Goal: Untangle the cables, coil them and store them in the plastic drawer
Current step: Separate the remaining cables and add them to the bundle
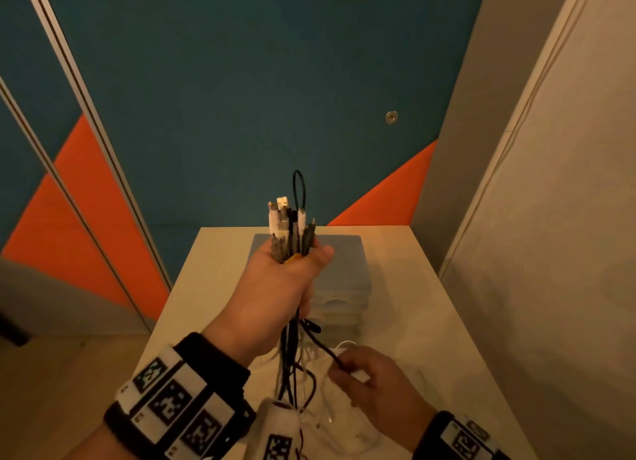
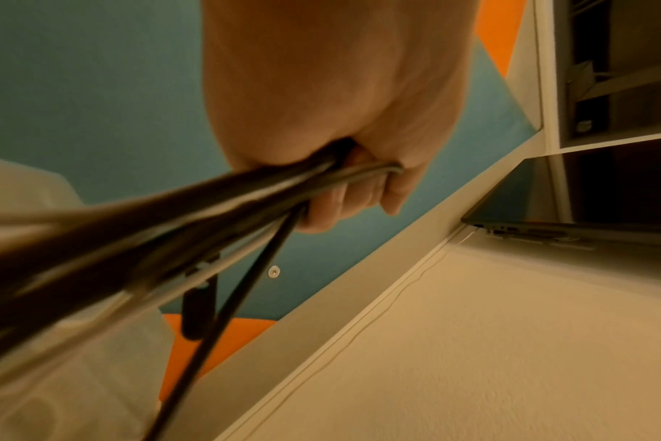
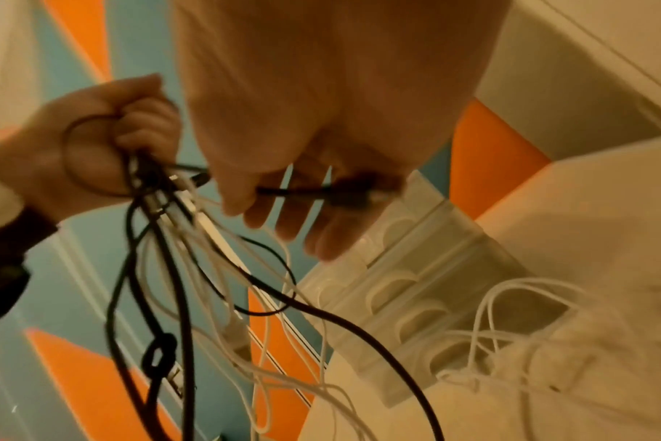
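Holding: right hand [image 1: 373,382], nearest, low over the desk [image 1: 447,339], just in front of the drawers [image 1: 347,270]
Right grip: thumb and fingers pinching a black cable [image 1: 323,346] near its dark plug; the other fingers hang loosely
Black cable: runs up from the right hand to the bundle [image 1: 292,232], raised clear of the desk
Loose cables: white cables [image 1: 330,421] lie tangled on the desk in front of the drawers, under and beside the right hand
Left hand [image 1: 278,287]: raised above the desk, in front of and above the drawers
Left grip: fist pressed together around the bundle of black and white cables
Bundle: plug ends stick up out of the fist with one thin black loop above them; the strands hang down below it, one black strand knotted
Drawers: pale plastic stack, standing on the desk behind both hands, its drawers all pushed in
Wall [image 1: 241,98]: blue and orange panels behind the drawers
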